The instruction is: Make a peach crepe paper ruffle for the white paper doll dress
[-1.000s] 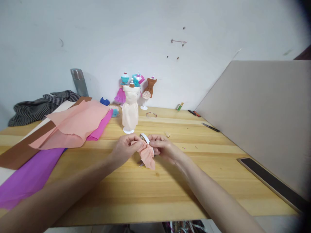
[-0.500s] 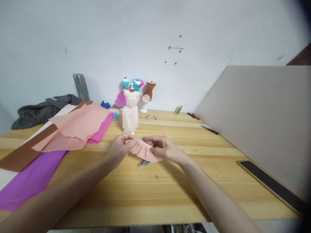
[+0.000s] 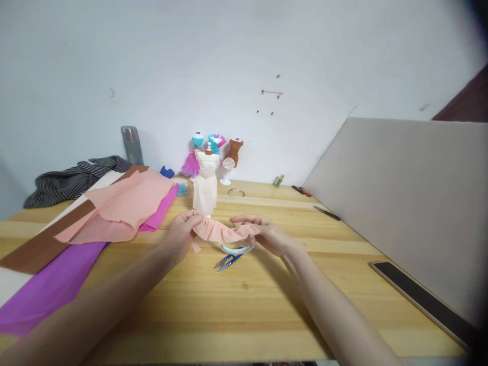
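Observation:
A gathered peach ruffle strip (image 3: 221, 232) stretches between my hands above the wooden table. My left hand (image 3: 182, 235) pinches its left end, and a small peach tail hangs below those fingers. At the other end, my right hand (image 3: 270, 236) grips the strip between thumb and fingers, its fingertips partly hidden. A roll of tape (image 3: 237, 250) shows just under the ruffle, close to the right fingers. Blue-handled thread snips (image 3: 227, 262) lie on the table below the roll. Right behind my hands stands a small dress form (image 3: 206, 183) in a cream dress.
Several small dressed forms (image 3: 233, 152) stand by the wall. To the left lie peach sheets (image 3: 129, 203), other coloured sheets, a striped cloth (image 3: 72, 178) and a bottle (image 3: 131, 145). A bracelet-like ring (image 3: 236, 192), a knife (image 3: 327, 212) and a phone-like slab (image 3: 419, 300) are further right.
The ruffle strip has been drawn out longer as my hands moved slightly apart. The tape roll and more of the snips now show beneath it. The view has tilted up a little.

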The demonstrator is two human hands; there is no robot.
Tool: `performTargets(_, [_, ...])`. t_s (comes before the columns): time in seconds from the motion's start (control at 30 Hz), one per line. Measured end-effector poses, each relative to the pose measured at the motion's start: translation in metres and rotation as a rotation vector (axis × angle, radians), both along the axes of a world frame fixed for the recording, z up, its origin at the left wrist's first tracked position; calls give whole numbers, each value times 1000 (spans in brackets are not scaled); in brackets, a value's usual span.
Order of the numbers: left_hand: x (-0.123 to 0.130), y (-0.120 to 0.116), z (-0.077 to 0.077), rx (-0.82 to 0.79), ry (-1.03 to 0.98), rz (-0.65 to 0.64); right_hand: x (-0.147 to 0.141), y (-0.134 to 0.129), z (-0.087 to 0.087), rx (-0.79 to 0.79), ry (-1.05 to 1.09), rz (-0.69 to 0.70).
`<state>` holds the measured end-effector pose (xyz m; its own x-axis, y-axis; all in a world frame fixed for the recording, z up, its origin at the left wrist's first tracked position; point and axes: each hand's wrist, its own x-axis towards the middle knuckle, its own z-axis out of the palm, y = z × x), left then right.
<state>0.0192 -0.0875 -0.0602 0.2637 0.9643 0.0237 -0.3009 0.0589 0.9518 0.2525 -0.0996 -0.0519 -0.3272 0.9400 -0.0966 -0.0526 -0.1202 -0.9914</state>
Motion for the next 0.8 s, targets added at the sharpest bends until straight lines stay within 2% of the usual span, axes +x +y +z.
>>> performTargets(0.1, [-4,-3,-5,-3,24,19,6,5,4,138,-184,60])
performTargets(0.23, [-9,-4,-13,11,99,61,5,12,18,429,-607,132])
performTargets(0.33, [-10,3,-18,32,149,158,-5,22,20,725,-1042,23])
performTargets(0.43, [-9,18,-25,7,191,240,-18,36,8,910,-1370,-64])
performTargets(0.6, [-8,38,-39,-28,199,329,-31,46,-15,1009,-1462,-137])
performTargets(0.8, [-7,47,-46,-23,168,316,-32,39,-19,1074,-1496,-215])
